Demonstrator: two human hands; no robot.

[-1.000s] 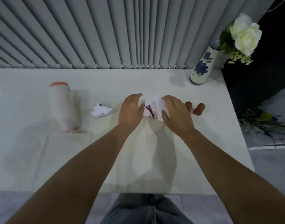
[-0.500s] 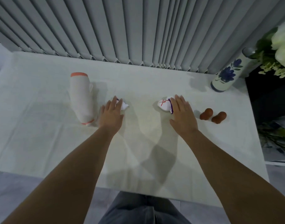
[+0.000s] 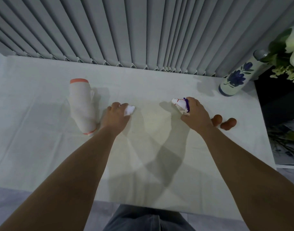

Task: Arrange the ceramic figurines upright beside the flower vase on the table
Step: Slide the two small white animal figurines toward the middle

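My left hand (image 3: 115,116) is closed around a small white figurine (image 3: 130,109) left of the table's middle. In my right hand (image 3: 195,113) I grip a white figurine with red and purple markings (image 3: 179,104), tilted, its end poking out to the left. A tall white figurine with an orange rim (image 3: 82,104) lies on its side just left of my left hand. Two brown figurines (image 3: 224,122) lie on the cloth right of my right hand. The blue-flowered vase (image 3: 235,79) holding white flowers (image 3: 292,52) stands at the table's back right corner.
A white cloth covers the table (image 3: 43,147). Grey vertical blinds (image 3: 126,30) hang along its far edge. The right edge of the table drops to a dark area with green foliage (image 3: 286,140) on the floor. My legs show at the near edge.
My left hand has curled its fingers around the small white figurine. My right hand has closed on the marked figurine and raised it slightly. The view moved closer in.
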